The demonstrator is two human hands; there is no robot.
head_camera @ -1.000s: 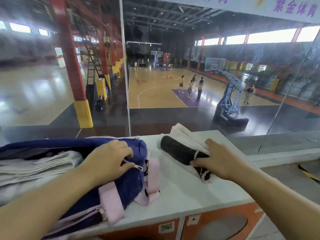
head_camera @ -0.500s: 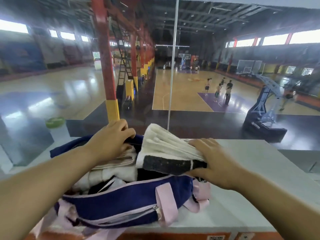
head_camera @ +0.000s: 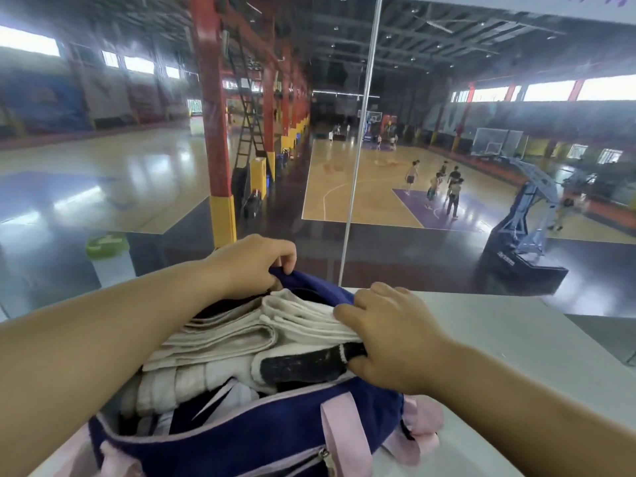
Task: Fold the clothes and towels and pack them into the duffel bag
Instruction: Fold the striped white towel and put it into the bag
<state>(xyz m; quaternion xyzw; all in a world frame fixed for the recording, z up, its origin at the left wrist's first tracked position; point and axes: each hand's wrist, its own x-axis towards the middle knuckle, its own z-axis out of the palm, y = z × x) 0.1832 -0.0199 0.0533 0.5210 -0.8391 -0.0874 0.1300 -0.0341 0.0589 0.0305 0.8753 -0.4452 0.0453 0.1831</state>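
While the left hand (head_camera: 253, 263) pinches the navy duffel bag's (head_camera: 247, 438) far rim at twelve o'clock, the right hand (head_camera: 389, 335) grips a folded white-and-black towel (head_camera: 303, 346) inside, at three o'clock.

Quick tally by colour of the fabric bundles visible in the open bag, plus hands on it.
White towel bundle with black band: 1
Beige folded towel: 1
White quilted item: 1
Dark items, low in the duffel bag, too hidden to count
Hands: 2, left hand, right hand
Total: 3 bundles, 2 hands
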